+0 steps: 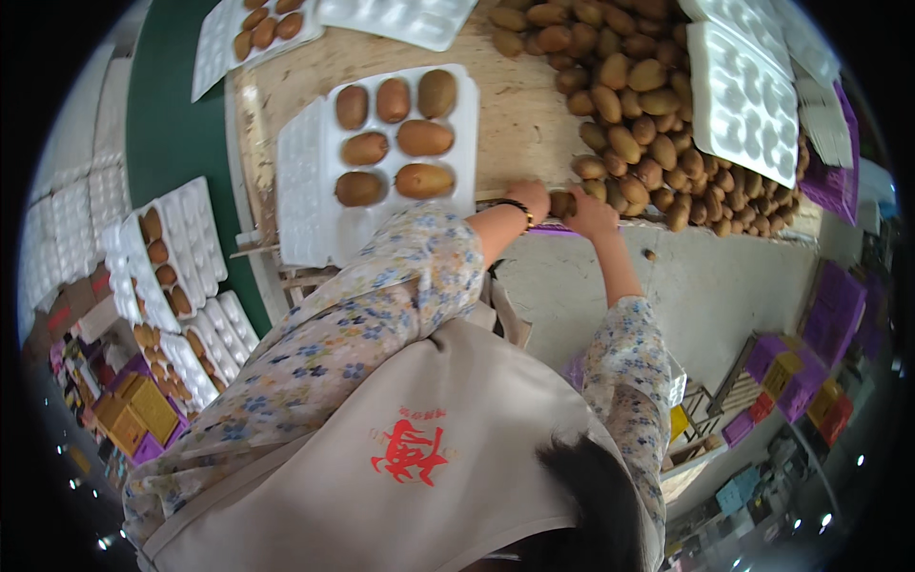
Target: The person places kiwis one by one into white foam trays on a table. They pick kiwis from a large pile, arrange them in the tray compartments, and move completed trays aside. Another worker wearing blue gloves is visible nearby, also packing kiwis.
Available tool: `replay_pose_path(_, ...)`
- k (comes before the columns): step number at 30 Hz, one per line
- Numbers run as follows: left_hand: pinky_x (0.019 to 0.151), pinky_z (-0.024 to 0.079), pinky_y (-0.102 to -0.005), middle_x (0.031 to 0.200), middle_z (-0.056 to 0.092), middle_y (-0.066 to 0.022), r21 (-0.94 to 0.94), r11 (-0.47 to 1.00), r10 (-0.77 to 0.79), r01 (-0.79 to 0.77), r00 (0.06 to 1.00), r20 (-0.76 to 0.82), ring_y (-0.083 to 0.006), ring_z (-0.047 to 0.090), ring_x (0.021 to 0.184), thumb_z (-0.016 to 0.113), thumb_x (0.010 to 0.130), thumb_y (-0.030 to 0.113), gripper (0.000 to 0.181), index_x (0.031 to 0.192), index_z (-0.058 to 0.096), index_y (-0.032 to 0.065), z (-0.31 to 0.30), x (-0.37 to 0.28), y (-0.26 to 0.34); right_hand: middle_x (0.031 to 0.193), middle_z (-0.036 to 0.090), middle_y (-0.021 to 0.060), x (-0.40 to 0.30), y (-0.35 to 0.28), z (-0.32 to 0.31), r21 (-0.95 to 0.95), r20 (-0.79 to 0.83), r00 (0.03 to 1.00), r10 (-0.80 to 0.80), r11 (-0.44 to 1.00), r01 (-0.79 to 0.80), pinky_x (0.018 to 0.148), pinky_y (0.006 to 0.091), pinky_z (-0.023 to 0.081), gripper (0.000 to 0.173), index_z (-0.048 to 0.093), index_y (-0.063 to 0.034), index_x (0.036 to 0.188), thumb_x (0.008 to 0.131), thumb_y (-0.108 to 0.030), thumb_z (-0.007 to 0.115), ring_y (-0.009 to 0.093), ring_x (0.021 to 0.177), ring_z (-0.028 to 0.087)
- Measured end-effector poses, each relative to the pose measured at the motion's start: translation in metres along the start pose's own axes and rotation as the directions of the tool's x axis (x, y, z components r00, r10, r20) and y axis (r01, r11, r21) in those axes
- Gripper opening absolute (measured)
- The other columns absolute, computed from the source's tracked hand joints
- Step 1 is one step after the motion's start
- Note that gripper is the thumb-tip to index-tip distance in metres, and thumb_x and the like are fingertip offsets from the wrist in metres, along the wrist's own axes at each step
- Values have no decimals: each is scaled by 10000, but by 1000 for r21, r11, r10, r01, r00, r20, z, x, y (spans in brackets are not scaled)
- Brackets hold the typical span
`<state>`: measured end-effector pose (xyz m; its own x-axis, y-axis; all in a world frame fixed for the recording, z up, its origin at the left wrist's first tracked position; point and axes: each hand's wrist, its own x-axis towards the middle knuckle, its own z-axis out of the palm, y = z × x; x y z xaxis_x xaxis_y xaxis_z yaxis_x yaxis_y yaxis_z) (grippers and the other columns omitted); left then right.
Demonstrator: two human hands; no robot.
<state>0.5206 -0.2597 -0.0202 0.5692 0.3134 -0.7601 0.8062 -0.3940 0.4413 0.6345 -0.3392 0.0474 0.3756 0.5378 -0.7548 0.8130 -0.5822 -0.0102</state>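
A brown kiwifruit (562, 204) lies between my two hands at the near edge of the wooden table. My right hand (595, 214) has its fingers on this fruit, beside the pile of loose kiwifruit (647, 136). Close on its left is my left hand (530, 197), with a dark bracelet at the wrist; its fingers are turned away, and whether they hold anything is hidden. Left of my hands sits a white moulded tray (466, 129) with several kiwifruit in its hollows. My left sleeve covers the tray's near corner.
Empty white trays (747, 100) rest on the pile at right. More trays (393, 18) lie at the far edge. A green surface (171, 143) runs along the left, with filled trays (168, 264) below. Purple crates (833, 307) stand at right; a small fruit (649, 254) lies on the floor.
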Motion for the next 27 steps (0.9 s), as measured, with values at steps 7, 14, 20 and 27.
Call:
replay_pose_path(7, 785, 492, -492, 995, 568, -278, 19, 896, 417, -443, 828, -376, -433, 592, 891, 597, 885, 185, 295, 1050, 493, -36, -94, -111, 21, 1066, 710, 49, 29, -21, -24, -295, 175, 984, 34, 955, 19, 834, 356, 541, 567, 676, -186, 1126, 646, -462, 796, 244, 1008, 678)
replay_pose_path(14, 790, 457, -427, 1006, 542, -188, -131, 896, 326, -423, 831, -451, -374, 560, 916, 654, 885, 235, 362, 1130, 492, 23, -193, -266, -145, 1064, 699, 113, -55, -63, -73, 120, -143, 981, -132, 981, 150, 805, 376, 537, 653, 686, -65, 1115, 657, -518, 794, 279, 952, 678)
replay_pose_path(20, 691, 511, -470, 947, 584, -255, -52, 995, 63, -89, 927, -370, -435, 615, 832, 639, 893, 314, 413, 1068, 468, -19, -153, -278, -191, 930, 697, 144, -150, -173, -81, 336, -403, 828, -390, 778, 531, 745, 389, 531, 575, 691, -48, 1030, 713, -523, 760, 319, 864, 670)
replay_pose_path(27, 574, 521, -473, 713, 613, -245, -167, 986, -73, -9, 874, -481, -426, 639, 689, 552, 950, 351, 412, 942, 448, -48, -121, -261, -183, 801, 677, 201, -143, -261, -76, 227, -32, 998, -47, 972, 53, 684, 413, 512, 605, 678, -16, 777, 848, -606, 567, 366, 790, 662)
